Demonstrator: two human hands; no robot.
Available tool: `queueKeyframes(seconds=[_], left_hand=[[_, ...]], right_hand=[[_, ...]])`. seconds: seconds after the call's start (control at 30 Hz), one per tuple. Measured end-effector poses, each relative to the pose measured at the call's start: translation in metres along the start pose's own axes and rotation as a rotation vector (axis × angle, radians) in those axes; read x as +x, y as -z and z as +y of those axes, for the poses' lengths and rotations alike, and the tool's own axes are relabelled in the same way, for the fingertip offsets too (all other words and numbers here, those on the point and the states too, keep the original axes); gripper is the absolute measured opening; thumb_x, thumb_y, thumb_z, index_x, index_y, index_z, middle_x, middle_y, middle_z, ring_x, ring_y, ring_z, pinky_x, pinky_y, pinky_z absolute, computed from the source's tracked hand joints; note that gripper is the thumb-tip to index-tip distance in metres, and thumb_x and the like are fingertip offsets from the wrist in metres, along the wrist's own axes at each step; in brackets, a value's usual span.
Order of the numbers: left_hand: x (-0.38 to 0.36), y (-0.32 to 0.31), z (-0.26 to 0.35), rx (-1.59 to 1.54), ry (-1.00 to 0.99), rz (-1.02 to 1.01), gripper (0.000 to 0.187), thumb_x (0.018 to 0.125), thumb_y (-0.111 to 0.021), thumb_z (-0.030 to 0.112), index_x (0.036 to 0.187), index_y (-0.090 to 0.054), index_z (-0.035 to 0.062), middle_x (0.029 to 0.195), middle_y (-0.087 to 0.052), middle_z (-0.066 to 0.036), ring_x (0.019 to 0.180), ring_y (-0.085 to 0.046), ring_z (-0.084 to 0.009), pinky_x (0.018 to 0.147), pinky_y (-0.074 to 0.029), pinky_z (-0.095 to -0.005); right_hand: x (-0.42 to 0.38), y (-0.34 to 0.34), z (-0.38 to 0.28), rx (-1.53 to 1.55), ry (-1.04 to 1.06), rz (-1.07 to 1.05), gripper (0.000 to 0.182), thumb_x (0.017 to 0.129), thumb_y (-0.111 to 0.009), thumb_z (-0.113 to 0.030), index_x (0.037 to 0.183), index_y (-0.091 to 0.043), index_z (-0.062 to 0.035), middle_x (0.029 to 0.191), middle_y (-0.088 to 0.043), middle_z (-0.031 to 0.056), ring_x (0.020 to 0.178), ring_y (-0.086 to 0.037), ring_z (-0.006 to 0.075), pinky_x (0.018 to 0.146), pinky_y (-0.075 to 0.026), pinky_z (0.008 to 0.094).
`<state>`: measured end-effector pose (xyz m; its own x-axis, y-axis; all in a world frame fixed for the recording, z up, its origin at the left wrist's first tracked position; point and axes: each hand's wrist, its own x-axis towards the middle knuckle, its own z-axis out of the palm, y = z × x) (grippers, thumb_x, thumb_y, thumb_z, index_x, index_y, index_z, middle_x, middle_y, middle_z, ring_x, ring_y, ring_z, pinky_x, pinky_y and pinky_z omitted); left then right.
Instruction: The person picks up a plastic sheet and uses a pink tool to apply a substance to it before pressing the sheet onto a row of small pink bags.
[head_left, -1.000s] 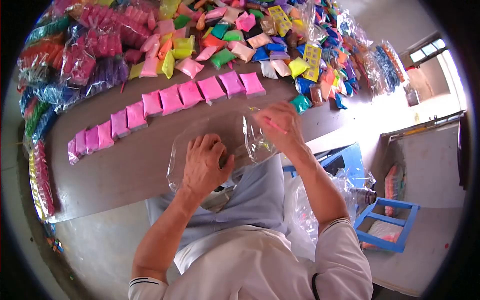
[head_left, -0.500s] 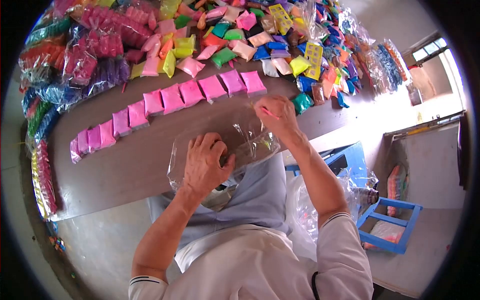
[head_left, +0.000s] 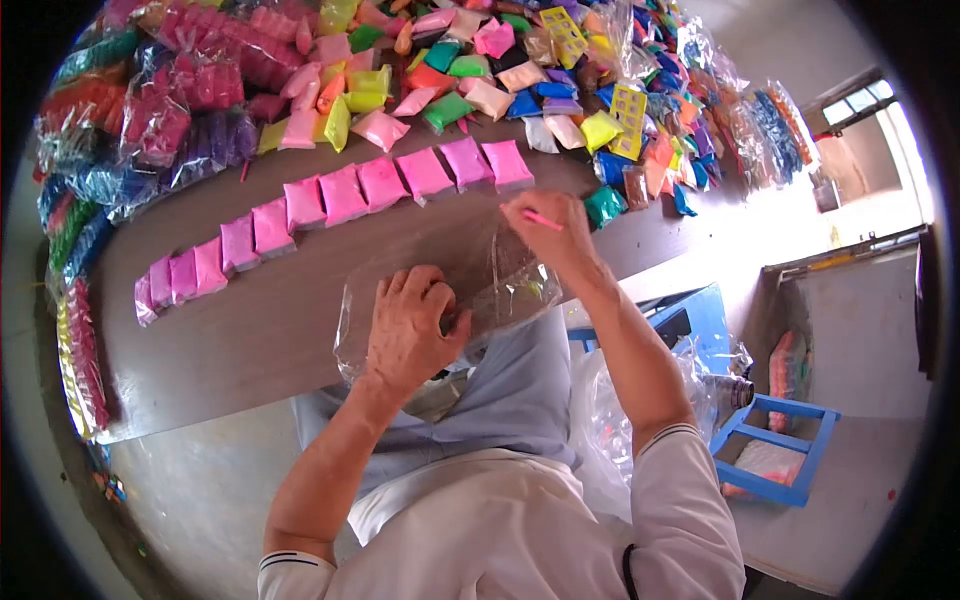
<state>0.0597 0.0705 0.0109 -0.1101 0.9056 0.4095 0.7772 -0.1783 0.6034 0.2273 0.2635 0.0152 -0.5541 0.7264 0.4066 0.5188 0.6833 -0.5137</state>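
Observation:
A clear plastic bag (head_left: pixel 510 290) lies across the front of the dark table, between my two hands. My left hand (head_left: pixel 412 322) is on its left part, fingers curled and closed on the film; the thumb sits at the near edge. My right hand (head_left: pixel 548 232) is closed at the bag's far right corner. A thin pink stick (head_left: pixel 542 219) shows across its fingers; whether they also pinch the film is hidden. Beyond the bag, a slanting row of pink and purple packets (head_left: pixel 343 194) runs over the table, its right end close to my right hand.
A heap of many-coloured packets (head_left: pixel 470 68) covers the table's far side, with yellow trays (head_left: pixel 628 120) among them. Bundled strips of packets (head_left: pixel 190 140) pile up at left. Beside my right arm are clear plastic wrapping (head_left: pixel 610 410) and a blue frame (head_left: pixel 780 450).
My right hand has turned slightly, and the pink stick shows more plainly across it. The bag's film has shifted a little near that hand. My left hand stays in place.

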Motion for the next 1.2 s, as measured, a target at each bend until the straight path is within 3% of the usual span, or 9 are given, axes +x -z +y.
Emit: queueKeyframes(seconds=[0.1,0.27,0.33,0.53,0.73,0.87,0.93,1.13,1.2], left_hand=[[-0.002,0.001,0.001,-0.003,0.010,-0.003,0.024,0.069,-0.082,0.011,0.080,-0.061,0.0069,0.104,-0.059,-0.009,0.097,-0.058,-0.0315,0.087,-0.044,-0.0446],[0.000,0.001,0.001,0.007,0.022,-0.010,0.024,0.069,-0.082,0.011,0.080,-0.061,0.0066,0.103,-0.059,-0.009,0.097,-0.057,-0.0315,0.085,-0.043,-0.0442],[0.000,0.001,0.001,0.009,0.008,0.001,0.024,0.069,-0.083,0.011,0.081,-0.062,0.0065,0.103,-0.059,-0.009,0.097,-0.058,-0.0313,0.086,-0.043,-0.0442],[0.000,0.001,0.001,0.005,0.004,0.006,0.024,0.069,-0.082,0.011,0.081,-0.062,0.0064,0.104,-0.059,-0.009,0.098,-0.058,-0.0313,0.086,-0.044,-0.0439],[-0.002,0.001,0.002,0.018,0.030,-0.021,0.023,0.070,-0.082,0.011,0.081,-0.063,0.0069,0.105,-0.059,-0.009,0.099,-0.058,-0.0312,0.087,-0.044,-0.0438],[-0.001,0.002,0.001,0.007,-0.001,-0.017,0.023,0.070,-0.082,0.012,0.081,-0.062,0.0070,0.105,-0.059,-0.009,0.099,-0.058,-0.0312,0.087,-0.044,-0.0437],[-0.001,0.000,0.001,0.004,-0.008,-0.001,0.023,0.071,-0.082,0.012,0.081,-0.062,0.0074,0.105,-0.059,-0.009,0.099,-0.058,-0.0311,0.087,-0.044,-0.0439],[-0.003,-0.001,0.000,0.006,-0.002,0.007,0.023,0.071,-0.082,0.013,0.081,-0.062,0.0078,0.106,-0.059,-0.010,0.100,-0.058,-0.0313,0.087,-0.044,-0.0447],[-0.004,0.000,0.001,0.005,0.000,-0.006,0.023,0.071,-0.082,0.013,0.081,-0.062,0.0077,0.106,-0.059,-0.010,0.099,-0.058,-0.0315,0.087,-0.044,-0.0447]], right_hand=[[0.008,0.016,0.014,-0.126,-0.158,-0.008,0.011,0.083,-0.074,-0.016,0.078,-0.069,-0.0070,0.075,-0.070,0.0133,0.069,-0.068,0.0364,0.066,-0.054,0.0442],[-0.002,0.012,-0.005,0.060,0.009,0.042,0.012,0.087,-0.073,-0.016,0.083,-0.073,-0.0053,0.079,-0.071,0.0141,0.072,-0.071,0.0302,0.066,-0.054,0.0385],[-0.002,0.004,-0.010,0.042,0.090,-0.084,0.012,0.086,-0.075,-0.016,0.082,-0.072,-0.0051,0.080,-0.071,0.0137,0.072,-0.070,0.0319,0.066,-0.054,0.0399],[0.007,0.013,0.008,-0.106,-0.090,-0.058,0.014,0.086,-0.075,-0.016,0.079,-0.070,-0.0047,0.080,-0.071,0.0140,0.076,-0.070,0.0332,0.068,-0.054,0.0430],[-0.004,0.004,-0.010,-0.046,0.094,-0.044,0.012,0.083,-0.070,-0.013,0.076,-0.067,-0.0046,0.074,-0.068,0.0155,0.075,-0.068,0.0379,0.071,-0.054,0.0481],[0.011,0.008,0.006,-0.064,0.023,-0.143,0.011,0.084,-0.068,-0.013,0.077,-0.068,-0.0046,0.075,-0.068,0.0162,0.079,-0.068,0.0379,0.072,-0.053,0.0485],[0.020,0.014,0.008,-0.261,0.074,-0.128,0.012,0.085,-0.066,-0.013,0.076,-0.069,-0.0051,0.076,-0.069,0.0159,0.079,-0.068,0.0376,0.072,-0.053,0.0485],[0.005,0.004,-0.014,-0.012,0.011,-0.123,0.012,0.082,-0.066,-0.014,0.073,-0.069,-0.0065,0.073,-0.067,0.0167,0.074,-0.067,0.0392,0.067,-0.053,0.0483],[0.014,0.012,0.002,-0.141,-0.005,-0.135,0.012,0.082,-0.066,-0.015,0.074,-0.069,-0.0072,0.074,-0.068,0.0162,0.075,-0.067,0.0388,0.067,-0.053,0.0479]])
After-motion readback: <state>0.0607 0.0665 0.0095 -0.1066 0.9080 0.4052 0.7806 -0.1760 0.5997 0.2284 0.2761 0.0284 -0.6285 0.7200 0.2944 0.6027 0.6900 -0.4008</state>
